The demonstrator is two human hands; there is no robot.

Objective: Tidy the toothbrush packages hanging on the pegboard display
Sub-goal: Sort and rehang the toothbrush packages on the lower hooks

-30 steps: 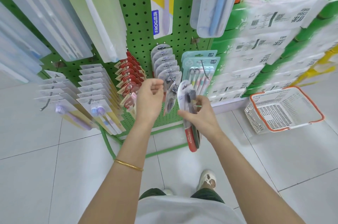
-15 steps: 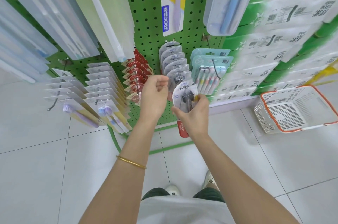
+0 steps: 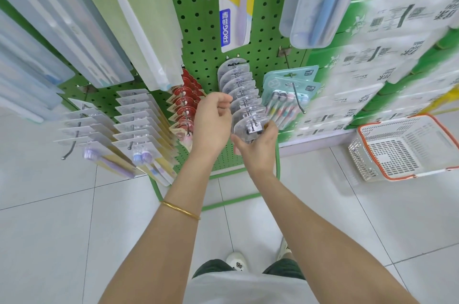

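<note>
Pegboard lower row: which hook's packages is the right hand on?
The clear round-topped packages, between the red-topped row and the teal multipacks; the right hand grips their front pack.

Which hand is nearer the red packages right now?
Left. The left hand sits just right of the red packages; the right hand is farther right, holding the front clear package.

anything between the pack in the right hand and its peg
Nothing visible. The clear package in the right hand is at the tip of the peg; the left hand sits beside the hung row, not in front.
</note>
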